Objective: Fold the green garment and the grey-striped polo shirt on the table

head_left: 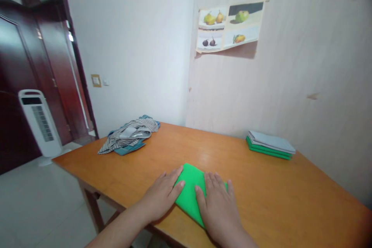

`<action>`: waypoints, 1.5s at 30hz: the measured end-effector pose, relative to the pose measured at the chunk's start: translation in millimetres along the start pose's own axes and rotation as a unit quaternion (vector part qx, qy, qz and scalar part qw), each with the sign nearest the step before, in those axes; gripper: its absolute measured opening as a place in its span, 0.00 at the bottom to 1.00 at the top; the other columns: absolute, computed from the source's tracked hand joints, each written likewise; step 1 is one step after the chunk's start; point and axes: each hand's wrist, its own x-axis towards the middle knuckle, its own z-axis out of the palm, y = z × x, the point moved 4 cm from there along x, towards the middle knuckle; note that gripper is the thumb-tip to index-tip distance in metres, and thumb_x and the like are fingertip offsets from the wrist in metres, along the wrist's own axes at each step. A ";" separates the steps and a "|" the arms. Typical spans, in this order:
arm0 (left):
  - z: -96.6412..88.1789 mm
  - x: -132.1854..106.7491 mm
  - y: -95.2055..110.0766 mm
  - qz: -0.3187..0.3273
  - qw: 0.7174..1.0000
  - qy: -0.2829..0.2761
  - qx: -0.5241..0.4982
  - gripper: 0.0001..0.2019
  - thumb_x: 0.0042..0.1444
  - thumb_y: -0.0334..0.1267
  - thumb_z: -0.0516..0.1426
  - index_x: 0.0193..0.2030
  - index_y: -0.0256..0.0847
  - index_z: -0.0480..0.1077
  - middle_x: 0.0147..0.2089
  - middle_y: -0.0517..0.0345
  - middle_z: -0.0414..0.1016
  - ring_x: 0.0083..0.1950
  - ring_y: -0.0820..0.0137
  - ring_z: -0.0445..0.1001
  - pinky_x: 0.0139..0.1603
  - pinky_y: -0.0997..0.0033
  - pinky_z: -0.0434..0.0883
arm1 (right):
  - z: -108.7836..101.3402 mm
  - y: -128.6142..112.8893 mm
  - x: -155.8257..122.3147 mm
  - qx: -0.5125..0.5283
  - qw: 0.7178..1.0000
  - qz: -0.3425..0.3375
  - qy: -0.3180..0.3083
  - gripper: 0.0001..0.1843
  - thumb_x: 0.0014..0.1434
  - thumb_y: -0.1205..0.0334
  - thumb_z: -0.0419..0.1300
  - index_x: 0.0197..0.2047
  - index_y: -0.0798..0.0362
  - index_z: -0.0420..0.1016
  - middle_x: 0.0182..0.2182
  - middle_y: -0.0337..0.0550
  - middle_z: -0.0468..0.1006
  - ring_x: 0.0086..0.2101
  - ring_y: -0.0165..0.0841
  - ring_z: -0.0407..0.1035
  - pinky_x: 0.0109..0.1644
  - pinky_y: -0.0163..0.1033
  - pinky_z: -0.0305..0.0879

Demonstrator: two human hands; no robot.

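A bright green folded cloth (pixel 190 186) lies flat near the front edge of the wooden table (pixel 261 186). My left hand (pixel 162 195) rests on the cloth's left edge, fingers stretched out flat. My right hand (pixel 217 205) lies palm down over the cloth's right part, fingers spread. Neither hand grips anything.
A stack of folded cloths (pixel 270 145), grey on green, sits at the table's far right by the wall. A crumpled pile of striped and blue cloths (pixel 129 135) lies at the far left corner. A white tower fan (pixel 39 122) stands on the floor by a dark door.
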 end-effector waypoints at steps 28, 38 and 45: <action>-16.5 -35.3 -3.6 -0.038 0.986 0.144 -0.072 0.18 0.68 0.42 0.44 0.59 0.43 0.66 0.56 0.51 0.77 0.56 0.62 0.75 0.55 0.64 0.69 | 1.9 10.7 8.7 -0.005 1.000 -0.021 -0.008 0.37 0.68 0.42 0.39 0.68 0.58 0.61 0.65 0.56 0.64 0.65 0.51 0.56 0.68 0.63 0.41; -18.5 -35.7 -3.1 -0.006 0.987 0.137 -0.078 0.17 0.68 0.42 0.45 0.57 0.42 0.67 0.52 0.50 0.78 0.53 0.61 0.76 0.50 0.65 0.69 | -8.7 8.0 0.9 -0.008 0.999 0.002 -0.036 0.37 0.68 0.39 0.42 0.69 0.54 0.61 0.64 0.54 0.67 0.62 0.48 0.60 0.64 0.54 0.51; -20.7 -55.3 -2.3 0.064 0.975 0.179 -0.118 0.17 0.68 0.46 0.48 0.56 0.42 0.67 0.50 0.50 0.77 0.53 0.62 0.74 0.54 0.62 0.70 | -18.0 1.1 -29.4 -0.021 1.000 -0.010 -0.018 0.39 0.67 0.36 0.41 0.70 0.53 0.60 0.68 0.56 0.61 0.67 0.50 0.52 0.68 0.66 0.38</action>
